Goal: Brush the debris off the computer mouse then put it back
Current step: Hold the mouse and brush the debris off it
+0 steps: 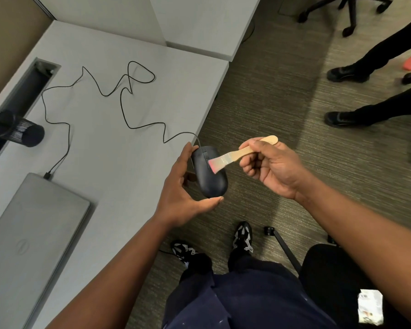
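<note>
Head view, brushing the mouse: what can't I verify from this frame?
- Debris on the mouse: too small to see against the dark shell.
- Mouse underside: faces away; the left hand covers its left side.
- Brush bristle contact: the tip overlaps the mouse, but actual touch cannot be told.
- Brush handle middle: wrapped by the right hand.
- Laptop: cut off by the left edge.

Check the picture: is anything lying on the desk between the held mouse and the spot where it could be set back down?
Nothing visible blocks it. The left hand holds the mouse at the desk edge; only its thin cable trails nearby.
</note>
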`<state>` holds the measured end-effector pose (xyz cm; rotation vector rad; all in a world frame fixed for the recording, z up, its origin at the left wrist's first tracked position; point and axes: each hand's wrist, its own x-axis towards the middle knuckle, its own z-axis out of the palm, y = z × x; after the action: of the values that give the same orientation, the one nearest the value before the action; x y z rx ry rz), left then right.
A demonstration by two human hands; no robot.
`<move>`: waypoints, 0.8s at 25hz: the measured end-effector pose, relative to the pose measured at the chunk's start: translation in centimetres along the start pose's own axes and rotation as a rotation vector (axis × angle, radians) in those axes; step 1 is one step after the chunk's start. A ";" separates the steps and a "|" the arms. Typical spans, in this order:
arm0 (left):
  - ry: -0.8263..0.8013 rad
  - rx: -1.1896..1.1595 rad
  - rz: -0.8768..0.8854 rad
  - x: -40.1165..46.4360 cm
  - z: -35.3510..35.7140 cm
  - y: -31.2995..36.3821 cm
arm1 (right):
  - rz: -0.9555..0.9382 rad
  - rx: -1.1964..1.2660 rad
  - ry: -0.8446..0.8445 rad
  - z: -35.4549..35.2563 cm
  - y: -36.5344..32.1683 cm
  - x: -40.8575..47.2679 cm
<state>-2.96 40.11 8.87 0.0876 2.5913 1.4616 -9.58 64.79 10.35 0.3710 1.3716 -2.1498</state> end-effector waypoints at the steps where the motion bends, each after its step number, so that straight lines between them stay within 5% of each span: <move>1: 0.002 -0.004 0.001 0.1 0.0 0.1 | 0.010 -0.018 -0.002 0.0 0.1 0.0; 6: -0.010 0.009 -0.006 -0.1 -0.2 -0.3 | -0.046 -0.080 0.102 -1.2 -0.7 0.3; 13: -0.027 0.029 0.008 0.1 0.0 0.2 | -0.083 -0.105 -0.073 1.7 0.5 0.0; 20: -0.013 0.047 -0.015 -0.4 -0.4 -0.1 | -0.122 -0.177 0.044 -0.9 -0.6 -0.2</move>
<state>-2.61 39.71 9.02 0.0831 2.6103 1.3905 -9.82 65.87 10.49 0.2732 1.6324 -2.1062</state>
